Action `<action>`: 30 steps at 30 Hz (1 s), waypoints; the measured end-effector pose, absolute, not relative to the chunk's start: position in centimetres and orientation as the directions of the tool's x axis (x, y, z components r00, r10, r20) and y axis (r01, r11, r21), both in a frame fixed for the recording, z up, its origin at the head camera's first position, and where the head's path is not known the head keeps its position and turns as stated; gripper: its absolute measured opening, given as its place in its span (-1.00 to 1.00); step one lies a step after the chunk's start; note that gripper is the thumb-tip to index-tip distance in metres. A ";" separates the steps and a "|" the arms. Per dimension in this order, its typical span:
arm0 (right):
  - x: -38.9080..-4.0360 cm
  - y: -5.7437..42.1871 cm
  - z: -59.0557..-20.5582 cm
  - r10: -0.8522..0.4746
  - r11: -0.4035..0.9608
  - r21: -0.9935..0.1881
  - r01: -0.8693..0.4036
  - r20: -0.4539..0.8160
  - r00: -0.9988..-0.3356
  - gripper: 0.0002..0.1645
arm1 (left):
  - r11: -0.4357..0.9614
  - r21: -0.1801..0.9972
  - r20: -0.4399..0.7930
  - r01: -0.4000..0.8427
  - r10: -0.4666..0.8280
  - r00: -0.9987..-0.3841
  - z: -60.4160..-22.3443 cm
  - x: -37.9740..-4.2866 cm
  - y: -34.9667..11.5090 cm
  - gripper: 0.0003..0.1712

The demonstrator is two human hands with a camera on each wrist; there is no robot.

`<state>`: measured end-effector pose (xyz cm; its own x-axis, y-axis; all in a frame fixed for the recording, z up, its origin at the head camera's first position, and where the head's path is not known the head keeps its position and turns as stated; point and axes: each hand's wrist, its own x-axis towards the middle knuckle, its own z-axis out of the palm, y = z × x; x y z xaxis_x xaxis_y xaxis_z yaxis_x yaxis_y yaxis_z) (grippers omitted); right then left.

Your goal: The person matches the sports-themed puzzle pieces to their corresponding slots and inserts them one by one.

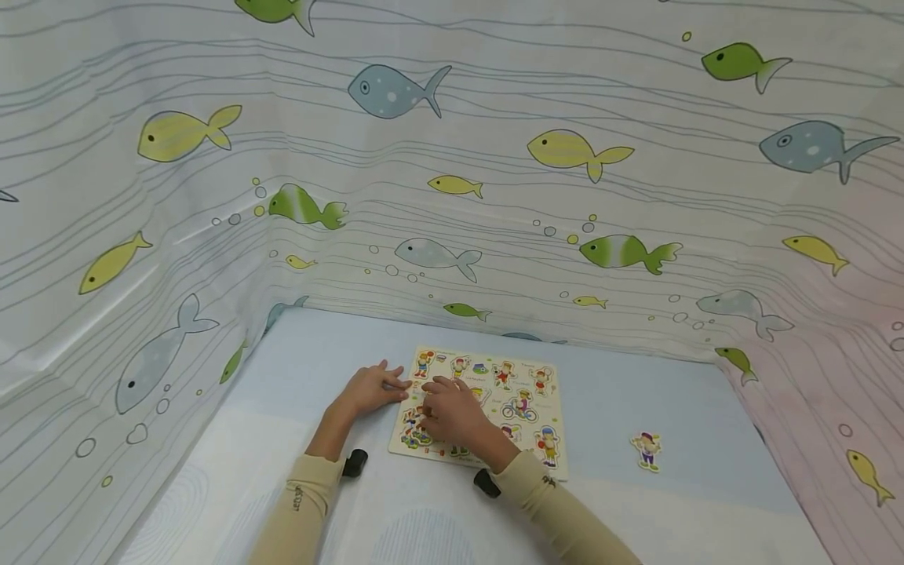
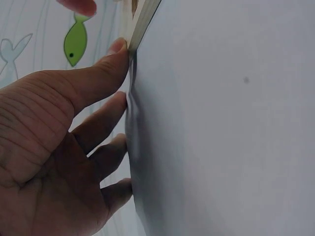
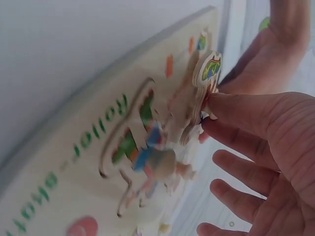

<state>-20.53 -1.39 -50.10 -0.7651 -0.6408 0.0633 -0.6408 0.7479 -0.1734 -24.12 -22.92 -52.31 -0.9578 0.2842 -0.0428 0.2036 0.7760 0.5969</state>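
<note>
A cream wooden puzzle board point(image 1: 549, 416) with printed sports figures lies on the table. My right hand point(image 1: 455, 412) is over its left part, and in the right wrist view thumb and forefinger pinch a wooden puzzle piece point(image 3: 211, 68) by its edge. That piece stands tilted close over the board, its picture partly hidden by the fingers. Beside it shows a roller-skating figure point(image 3: 160, 162) on the board. My left hand point(image 1: 370, 390) rests at the board's left edge, fingers loosely extended; in the left wrist view the thumb point(image 2: 106, 69) touches the board's edge.
A loose puzzle piece of a figure in a purple cap point(image 1: 647, 452) lies on the table right of the board. Fish-printed sheeting point(image 1: 508, 212) encloses the table at the back and sides. Black wrist devices point(image 1: 355, 463) sit at both cuffs.
</note>
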 end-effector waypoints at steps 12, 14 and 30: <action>-20.1 -3.0 -49.9 -0.637 0.749 -0.205 -0.630 0.042 -0.770 -0.88 | 0.781 0.579 -0.025 0.232 0.302 -0.953 -52.3 -24.1 -23.1 -0.64; -20.1 -3.2 -50.1 -0.633 0.751 -0.200 -0.630 0.056 -0.772 -0.86 | 0.782 0.576 -0.023 0.238 0.306 -0.952 -52.3 -24.1 -23.1 -0.64; -19.6 -3.3 -50.5 -0.620 0.754 -0.189 -0.629 0.111 -0.777 -0.74 | 0.781 0.570 -0.015 0.253 0.318 -0.948 -52.1 -24.0 -23.2 -0.65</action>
